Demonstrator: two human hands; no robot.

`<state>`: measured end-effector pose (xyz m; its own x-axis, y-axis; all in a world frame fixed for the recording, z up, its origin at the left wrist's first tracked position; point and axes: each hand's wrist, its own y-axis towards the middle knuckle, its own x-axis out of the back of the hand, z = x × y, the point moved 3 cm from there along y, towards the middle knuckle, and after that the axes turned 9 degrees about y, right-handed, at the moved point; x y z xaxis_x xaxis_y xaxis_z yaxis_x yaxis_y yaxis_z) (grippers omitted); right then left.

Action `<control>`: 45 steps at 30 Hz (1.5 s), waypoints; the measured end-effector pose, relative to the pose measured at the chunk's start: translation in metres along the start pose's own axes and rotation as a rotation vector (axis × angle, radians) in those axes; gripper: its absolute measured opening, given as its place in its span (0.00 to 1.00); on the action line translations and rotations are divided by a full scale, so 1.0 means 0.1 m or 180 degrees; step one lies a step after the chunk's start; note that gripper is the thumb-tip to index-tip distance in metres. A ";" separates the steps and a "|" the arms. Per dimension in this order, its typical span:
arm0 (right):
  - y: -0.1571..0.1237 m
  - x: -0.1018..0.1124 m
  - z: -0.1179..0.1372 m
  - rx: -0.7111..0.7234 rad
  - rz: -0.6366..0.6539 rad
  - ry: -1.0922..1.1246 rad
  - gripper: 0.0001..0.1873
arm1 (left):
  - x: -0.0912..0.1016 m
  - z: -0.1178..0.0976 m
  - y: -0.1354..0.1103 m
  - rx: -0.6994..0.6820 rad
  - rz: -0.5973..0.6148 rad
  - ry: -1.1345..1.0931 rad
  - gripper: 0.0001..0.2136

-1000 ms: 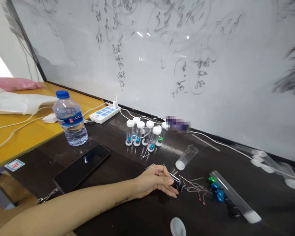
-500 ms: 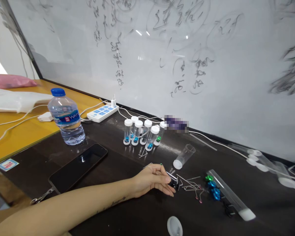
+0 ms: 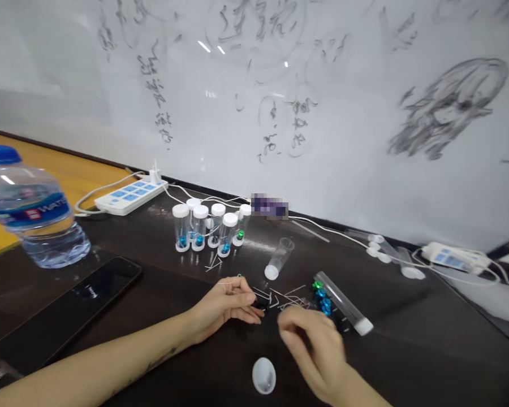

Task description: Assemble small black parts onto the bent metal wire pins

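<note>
While the left forearm is lying flat along the table (image 3: 407, 339), likely to steady it, the left hand (image 3: 224, 305) is resting on its side. Its fingers are curling nearly closed, thumb and forefinger pinching a few thin pins (image 3: 237, 282), one green-headed, low over the tabletop. Its fingertips are touching something small and black; I cannot make it out.

The right hand (image 3: 314, 350) is hovering at the left's 4 o'clock, blurred, with its fingers half bent. I cannot tell whether it has hold of anything.

Loose pins (image 3: 290, 295) are lying scattered at the left hand's 3 o'clock, between both hands. Just past them, blue and green beads (image 3: 322, 301) are sitting against a long tube (image 3: 343, 302) lying on its side, which seems to be stopping them from rolling.

An open vial (image 3: 280, 255) is lying at 1 o'clock, and a lid (image 3: 263, 375) at 5 o'clock. Capped vials (image 3: 207, 226) are standing grouped at 12 o'clock, well apart.
</note>
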<state>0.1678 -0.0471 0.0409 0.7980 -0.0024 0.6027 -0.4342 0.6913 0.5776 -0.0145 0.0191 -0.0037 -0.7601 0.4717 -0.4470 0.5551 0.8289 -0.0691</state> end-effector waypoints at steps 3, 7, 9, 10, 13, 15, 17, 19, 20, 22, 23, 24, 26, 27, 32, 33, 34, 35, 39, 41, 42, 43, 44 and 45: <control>0.14 -0.16 -0.28 -0.0342 0.0099 0.0226 0.10 | 0.01 -0.01 -0.01 0.0034 -0.0064 0.0008 0.07; 0.12 -0.31 -0.39 -0.0833 0.0175 0.0360 0.14 | 0.03 0.01 0.00 0.0076 -0.0098 0.0014 0.06; 0.11 -0.33 -0.38 -0.0935 0.0331 0.0357 0.15 | 0.03 0.02 0.01 0.0089 -0.0083 0.0003 0.06; 0.11 -0.33 -0.37 -0.0961 0.0389 0.0351 0.15 | 0.03 0.02 0.00 0.0087 -0.0081 -0.0002 0.06; 0.12 -0.32 -0.36 -0.0987 0.0459 0.0356 0.12 | 0.01 0.02 -0.01 0.0078 -0.0074 0.0027 0.07; 0.12 -0.33 -0.36 -0.0969 0.0482 0.0402 0.10 | 0.00 0.01 -0.01 0.0077 -0.0069 0.0077 0.07; 0.12 -0.33 -0.37 -0.0980 0.0466 0.0464 0.10 | -0.01 0.00 -0.01 0.0069 -0.0075 0.0111 0.07; 0.13 -0.33 -0.37 -0.1026 0.0404 0.0534 0.12 | -0.01 0.00 -0.01 0.0042 -0.0092 0.0108 0.08; 0.13 -0.33 -0.36 -0.1056 0.0361 0.0577 0.11 | -0.01 0.00 0.00 0.0028 -0.0100 0.0103 0.08; 0.15 -0.32 -0.36 -0.1107 0.0289 0.0670 0.08 | 0.00 0.01 0.00 0.0008 -0.0122 0.0105 0.07; 0.16 -0.31 -0.36 -0.1125 0.0269 0.0698 0.05 | 0.00 0.01 0.00 0.0002 -0.0132 0.0117 0.07; 0.16 -0.31 -0.36 -0.1136 0.0267 0.0703 0.02 | 0.00 0.02 0.00 -0.0004 -0.0139 0.0136 0.07; 0.16 -0.31 -0.37 -0.1164 0.0329 0.0672 0.06 | -0.01 0.02 -0.01 -0.0014 -0.0141 0.0182 0.08; 0.16 -0.32 -0.39 -0.1175 0.0389 0.0670 0.10 | -0.02 0.02 -0.01 -0.0010 -0.0133 0.0211 0.08; 0.17 -0.33 -0.41 -0.1136 0.0578 0.0789 0.20 | -0.03 0.02 -0.01 0.0067 -0.0061 0.0312 0.08; 0.17 -0.33 -0.41 -0.1101 0.0522 0.0774 0.17 | -0.03 0.02 -0.01 0.0063 -0.0062 0.0301 0.08; 0.17 -0.32 -0.40 -0.1055 0.0443 0.0764 0.14 | -0.02 0.02 -0.01 0.0051 -0.0071 0.0285 0.08; 0.17 -0.32 -0.40 -0.1000 0.0356 0.0772 0.09 | -0.02 0.02 -0.01 0.0036 -0.0088 0.0270 0.08; 0.16 -0.30 -0.39 -0.0913 0.0224 0.0835 0.02 | -0.01 0.03 -0.01 0.0004 -0.0090 0.0279 0.08; 0.16 -0.31 -0.40 -0.0974 0.0322 0.0758 0.05 | -0.01 0.03 -0.01 0.0022 -0.0047 0.0299 0.08; 0.15 -0.31 -0.41 -0.0997 0.0397 0.0720 0.09 | -0.02 0.03 -0.01 0.0035 -0.0021 0.0312 0.08; 0.15 -0.32 -0.41 -0.1003 0.0454 0.0689 0.13 | -0.02 0.03 -0.01 0.0048 -0.0007 0.0320 0.08; 0.15 -0.32 -0.41 -0.0996 0.0472 0.0672 0.15 | -0.02 0.03 -0.01 0.0053 0.0002 0.0323 0.08; 0.15 -0.31 -0.41 -0.0980 0.0443 0.0679 0.15 | -0.02 0.03 -0.01 0.0053 0.0002 0.0315 0.08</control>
<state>0.1531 -0.0073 0.0083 0.8232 0.2344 0.5170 -0.4247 0.8587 0.2869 -0.0123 0.0167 -0.0051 -0.7889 0.5004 -0.3568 0.5606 0.8238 -0.0841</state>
